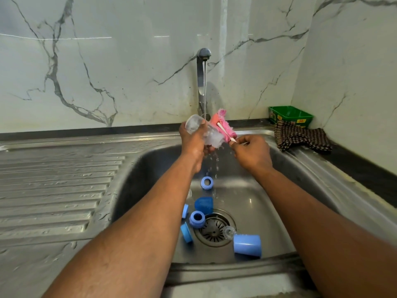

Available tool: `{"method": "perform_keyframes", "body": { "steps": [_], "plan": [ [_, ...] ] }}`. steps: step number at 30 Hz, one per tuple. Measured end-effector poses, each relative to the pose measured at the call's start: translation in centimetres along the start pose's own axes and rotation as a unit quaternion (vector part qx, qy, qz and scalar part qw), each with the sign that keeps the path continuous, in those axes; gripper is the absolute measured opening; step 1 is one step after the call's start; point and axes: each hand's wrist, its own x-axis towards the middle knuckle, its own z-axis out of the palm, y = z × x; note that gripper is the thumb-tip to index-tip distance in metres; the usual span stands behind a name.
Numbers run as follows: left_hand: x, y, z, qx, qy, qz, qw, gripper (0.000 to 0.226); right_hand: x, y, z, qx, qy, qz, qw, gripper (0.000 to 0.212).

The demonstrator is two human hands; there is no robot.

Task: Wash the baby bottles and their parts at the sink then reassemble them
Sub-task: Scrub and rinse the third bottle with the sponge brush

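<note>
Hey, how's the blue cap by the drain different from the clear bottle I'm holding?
The blue cap is opaque; the bottle is clear. The cap lies on its side on the sink floor near the drain; the bottle is gripped in the left hand under the running tap. The cap looks shorter. Both are hollow, open-ended plastic.

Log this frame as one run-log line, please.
stage: washing | left hand: grips clear bottle under running tap | right hand: pinches pink brush | sink: blue parts unwashed, not reassembled

Two bare forearms, no sleeves, left hand [194, 140], right hand [253, 152]
</note>
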Motion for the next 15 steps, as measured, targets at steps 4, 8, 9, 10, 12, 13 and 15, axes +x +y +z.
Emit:
{"method": "perform_keyframes", "body": {
  "steps": [4, 8, 9, 10, 12, 13, 15],
  "plan": [
    [0.3, 0.7, 0.3, -0.161, 0.0, -0.032, 0.986, 0.053, -0.1, -0.6, 0.0, 0.07, 0.004, 0.02, 0.997, 0.014],
    [0.2, 0.6, 0.0, -0.224, 0.051, -0.074, 0.97, 0.054, -0.2, -0.8, 0.0, 0.094, -0.005, 0.028, 0.995, 0.012],
    [0.1, 0.6, -0.2, -0.238, 0.062, -0.084, 0.966, 0.05, -0.2, -0.9, 0.1, 0.093, -0.008, 0.027, 0.995, 0.013],
    [0.0, 0.7, -0.4, -0.251, 0.068, -0.092, 0.961, 0.047, -0.3, -0.9, 0.1, 0.09, -0.011, 0.026, 0.996, 0.015],
    [0.0, 0.8, -0.7, -0.272, 0.069, -0.096, 0.955, 0.046, -0.3, -0.9, 0.3, 0.083, -0.014, 0.024, 0.996, 0.016],
    [0.0, 0.8, -0.8, -0.281, 0.067, -0.097, 0.953, 0.045, -0.3, -0.9, 0.4, 0.08, -0.014, 0.024, 0.996, 0.017],
    [0.0, 0.9, -0.8, -0.291, 0.066, -0.102, 0.949, 0.043, -0.2, -0.9, 0.4, 0.074, -0.014, 0.025, 0.997, 0.015]
  ]
}}
